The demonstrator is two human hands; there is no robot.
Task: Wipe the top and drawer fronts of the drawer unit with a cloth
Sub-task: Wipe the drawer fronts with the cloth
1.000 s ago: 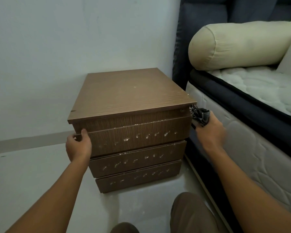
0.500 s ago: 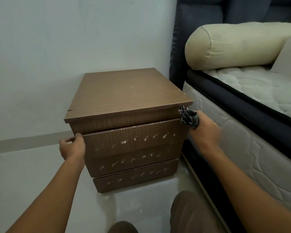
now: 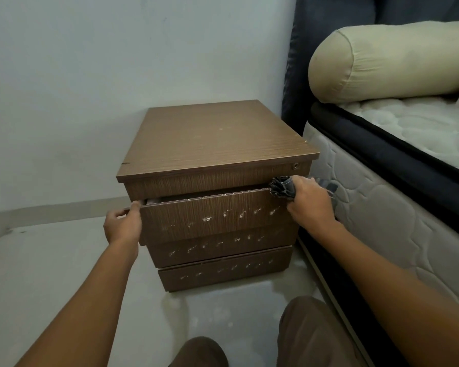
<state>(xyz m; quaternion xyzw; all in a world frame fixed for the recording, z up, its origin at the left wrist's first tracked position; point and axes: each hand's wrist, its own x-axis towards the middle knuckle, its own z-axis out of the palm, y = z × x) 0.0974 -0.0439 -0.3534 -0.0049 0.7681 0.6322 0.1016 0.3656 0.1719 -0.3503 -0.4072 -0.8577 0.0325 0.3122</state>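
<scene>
Head view: the top drawer (image 3: pixel 215 215) of the drawer unit (image 3: pixel 217 139), ajar, is pinched at its left edge by the left hand (image 3: pixel 122 226); the cloth (image 3: pixel 281 188), bunched in the right hand (image 3: pixel 310 205) at its right corner, is best flattened first.

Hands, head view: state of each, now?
Left hand: fingers curled round the left edge of the top drawer front.
Right hand: fingers gripping the dark cloth.

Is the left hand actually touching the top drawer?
Touching. In the head view the left hand grips the left edge of the top drawer, fingers curled round its front with no gap showing.
</scene>
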